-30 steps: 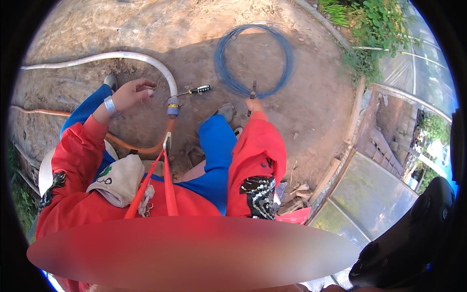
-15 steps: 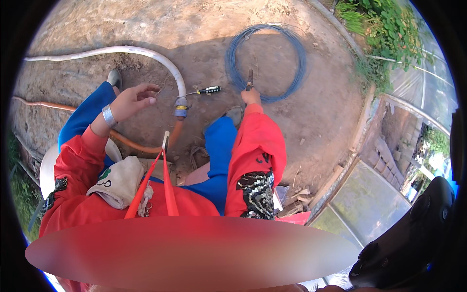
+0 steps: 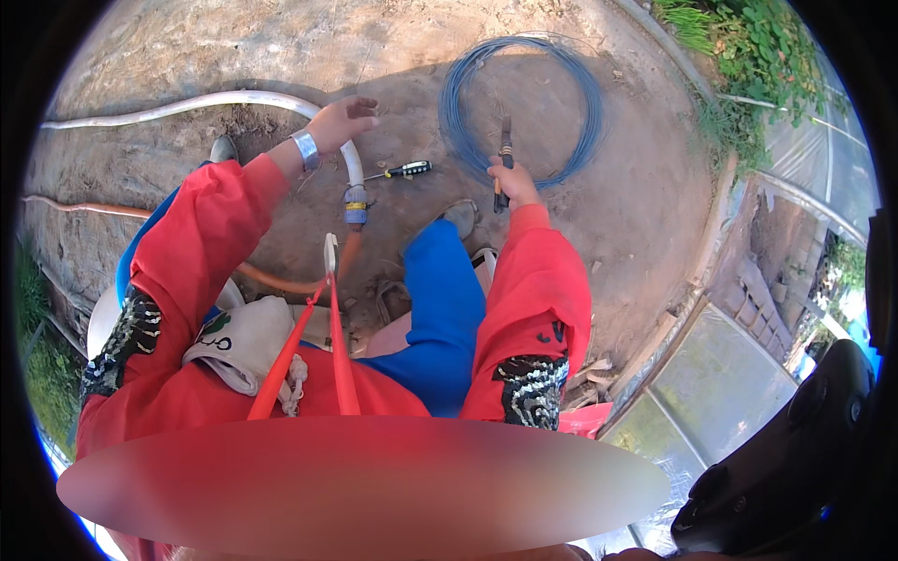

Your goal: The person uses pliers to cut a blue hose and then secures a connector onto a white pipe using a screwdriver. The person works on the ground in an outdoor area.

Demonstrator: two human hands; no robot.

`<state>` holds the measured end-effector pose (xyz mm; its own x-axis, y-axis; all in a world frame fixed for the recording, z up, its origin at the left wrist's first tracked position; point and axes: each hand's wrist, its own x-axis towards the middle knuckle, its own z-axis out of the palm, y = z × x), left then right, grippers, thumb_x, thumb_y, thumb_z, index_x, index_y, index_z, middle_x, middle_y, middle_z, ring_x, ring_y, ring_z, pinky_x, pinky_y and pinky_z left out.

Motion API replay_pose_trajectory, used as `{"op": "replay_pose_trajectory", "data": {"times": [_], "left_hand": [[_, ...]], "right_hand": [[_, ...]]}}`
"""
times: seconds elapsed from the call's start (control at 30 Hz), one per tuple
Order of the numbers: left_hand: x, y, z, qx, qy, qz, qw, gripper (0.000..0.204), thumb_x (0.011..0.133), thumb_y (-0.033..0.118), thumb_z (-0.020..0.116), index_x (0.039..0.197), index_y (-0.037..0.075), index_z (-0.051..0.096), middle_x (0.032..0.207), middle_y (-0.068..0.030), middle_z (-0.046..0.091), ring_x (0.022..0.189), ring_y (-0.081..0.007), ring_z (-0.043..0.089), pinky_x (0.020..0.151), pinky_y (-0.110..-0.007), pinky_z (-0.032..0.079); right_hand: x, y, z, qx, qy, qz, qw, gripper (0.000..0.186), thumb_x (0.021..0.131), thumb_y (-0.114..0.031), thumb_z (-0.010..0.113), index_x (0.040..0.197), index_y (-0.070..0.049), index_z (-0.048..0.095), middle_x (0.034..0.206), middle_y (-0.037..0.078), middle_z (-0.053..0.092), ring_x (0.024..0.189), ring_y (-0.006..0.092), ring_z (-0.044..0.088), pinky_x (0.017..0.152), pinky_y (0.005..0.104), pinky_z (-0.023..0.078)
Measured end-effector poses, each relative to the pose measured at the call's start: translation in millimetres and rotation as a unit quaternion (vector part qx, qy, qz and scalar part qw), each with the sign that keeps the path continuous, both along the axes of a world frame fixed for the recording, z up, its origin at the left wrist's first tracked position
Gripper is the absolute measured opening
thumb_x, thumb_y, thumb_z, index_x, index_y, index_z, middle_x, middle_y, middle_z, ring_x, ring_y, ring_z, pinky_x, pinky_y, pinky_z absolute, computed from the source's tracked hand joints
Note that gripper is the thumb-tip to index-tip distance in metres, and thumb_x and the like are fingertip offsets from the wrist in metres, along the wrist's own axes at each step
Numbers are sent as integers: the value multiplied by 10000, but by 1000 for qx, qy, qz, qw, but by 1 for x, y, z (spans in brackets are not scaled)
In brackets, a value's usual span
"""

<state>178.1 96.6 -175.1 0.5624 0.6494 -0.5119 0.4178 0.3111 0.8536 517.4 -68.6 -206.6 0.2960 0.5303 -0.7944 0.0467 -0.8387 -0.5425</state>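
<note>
My left hand (image 3: 339,126) is raised over the pale hose (image 3: 234,97), fingers slightly curled and apart. My right hand (image 3: 514,185) grips pliers (image 3: 505,140) with dark and orange handles, jaws pointing away over the blue wire coil (image 3: 593,112) on the dirt. A black-and-yellow screwdriver (image 3: 407,168) lies beside the coupling (image 3: 355,206) that joins the pale hose to an orange hose (image 3: 281,284).
My blue-clad legs (image 3: 432,290) are bent below me. Red straps with a metal clip (image 3: 329,251) hang at my front. Along the right run a ground edge (image 3: 673,323), plastic-covered panels (image 3: 711,374) and green plants (image 3: 753,51).
My left hand has moved up and right, from beside the coupling to above the hose's bend. My right hand has shifted slightly up and right with the pliers, their handles now more visible.
</note>
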Motion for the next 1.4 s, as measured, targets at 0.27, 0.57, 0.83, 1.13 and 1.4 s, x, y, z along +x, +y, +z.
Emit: {"op": "replay_pose_trajectory", "data": {"times": [0.27,0.57,0.83,1.13,1.4], "left_hand": [[154,-22,-110,-56,20,20,998,725,916,302,617,1480,44,241,1367,-231,486,1260,-284,493,1032,-377,399],[165,-34,-62,-98,-33,-13,995,254,998,265,468,1134,74,567,964,-24,673,864,-116,619,738,-284,504],[168,-37,-19,-82,-54,-24,995,250,1019,263,446,1120,74,576,951,-20,672,854,-97,624,773,-266,507],[174,-44,18,-43,-97,-53,993,255,1022,264,448,1117,69,583,943,-15,667,876,-92,620,796,-260,502],[163,-36,30,-6,-102,-88,991,247,1018,246,459,1114,62,593,930,-14,664,862,-86,612,804,-244,500]], "right_hand": [[-36,-77,32,-23,214,-70,974,411,848,-156,629,1250,-76,592,842,-11,551,723,91,502,601,251,418],[-35,-91,20,-61,261,-89,959,389,872,-171,618,1259,-137,590,771,-51,508,625,71,456,503,236,369],[-13,-120,2,-11,328,-192,925,361,851,-159,639,1211,-171,617,737,-63,498,603,78,453,494,264,344],[5,-140,-15,44,273,-265,924,370,873,-123,621,1240,-148,587,825,-36,565,650,99,508,502,258,361],[9,-135,-37,39,285,-224,931,388,881,-149,634,1264,-157,570,892,-32,596,709,107,568,522,268,385]]}}
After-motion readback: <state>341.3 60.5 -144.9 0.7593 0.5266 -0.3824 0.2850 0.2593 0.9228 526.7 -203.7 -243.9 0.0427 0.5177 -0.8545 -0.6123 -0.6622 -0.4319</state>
